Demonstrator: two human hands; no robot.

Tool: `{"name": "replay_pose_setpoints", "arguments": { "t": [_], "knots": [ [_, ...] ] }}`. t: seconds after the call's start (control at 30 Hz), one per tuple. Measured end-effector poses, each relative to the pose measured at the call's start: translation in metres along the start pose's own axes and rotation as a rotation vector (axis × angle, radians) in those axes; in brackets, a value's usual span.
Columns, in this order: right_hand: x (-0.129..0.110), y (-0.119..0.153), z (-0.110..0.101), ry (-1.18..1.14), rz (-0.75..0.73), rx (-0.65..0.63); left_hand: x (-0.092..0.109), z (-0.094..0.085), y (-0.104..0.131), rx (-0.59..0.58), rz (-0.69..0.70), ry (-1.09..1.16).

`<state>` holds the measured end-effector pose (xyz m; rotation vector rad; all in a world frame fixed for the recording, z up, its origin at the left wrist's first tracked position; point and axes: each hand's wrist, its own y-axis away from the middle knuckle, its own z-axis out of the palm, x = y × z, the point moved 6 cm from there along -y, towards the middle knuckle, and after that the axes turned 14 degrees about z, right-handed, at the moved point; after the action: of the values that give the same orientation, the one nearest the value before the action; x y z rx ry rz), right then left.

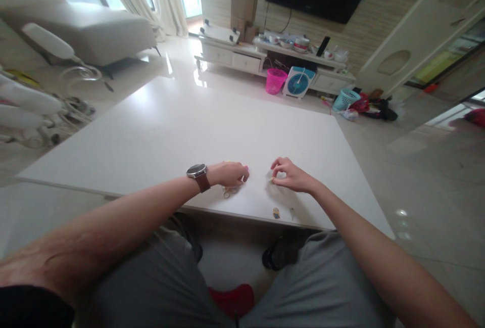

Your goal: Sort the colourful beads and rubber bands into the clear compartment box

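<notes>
While the right hand [290, 177] pinches a small gold-coloured piece [272, 180] between fingertips, the left hand [235, 172] curls over a pile [227, 193], grip unclear; rightward and nearer, a yellow figure [276, 213] and pale piece [292, 212] lie loose on the table [212, 131], so work seems unfinished

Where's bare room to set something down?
The table beyond the left hand and right hand, toward its far edge; narrower, between them. Crowded: under the left hand, and near edge by the yellow figure and small pale piece.
</notes>
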<state>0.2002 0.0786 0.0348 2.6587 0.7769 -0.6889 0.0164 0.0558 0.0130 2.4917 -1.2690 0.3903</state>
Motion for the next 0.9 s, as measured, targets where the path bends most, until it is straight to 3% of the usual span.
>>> {"name": "replay_pose_setpoints", "arguments": {
  "t": [0.2, 0.3, 0.57, 0.8, 0.9],
  "knots": [
    [-0.020, 0.003, 0.045, 0.114, -0.026, -0.179, 0.002, -0.001, 0.000, 0.001, 0.002, -0.019],
    [-0.024, 0.003, 0.054, 0.159, -0.033, -0.169, 0.004, -0.001, 0.000, -0.023, 0.011, -0.011],
    [-0.007, -0.007, 0.030, 0.177, 0.098, 0.014, 0.009, 0.000, -0.002, 0.028, 0.078, 0.013],
    [0.010, -0.010, 0.012, 0.181, 0.212, 0.165, 0.052, 0.013, -0.010, 0.133, 0.456, 0.077],
    [0.011, -0.008, 0.013, 0.191, 0.216, 0.169, 0.060, 0.021, -0.013, 0.146, 0.527, 0.042]
  ]
}}
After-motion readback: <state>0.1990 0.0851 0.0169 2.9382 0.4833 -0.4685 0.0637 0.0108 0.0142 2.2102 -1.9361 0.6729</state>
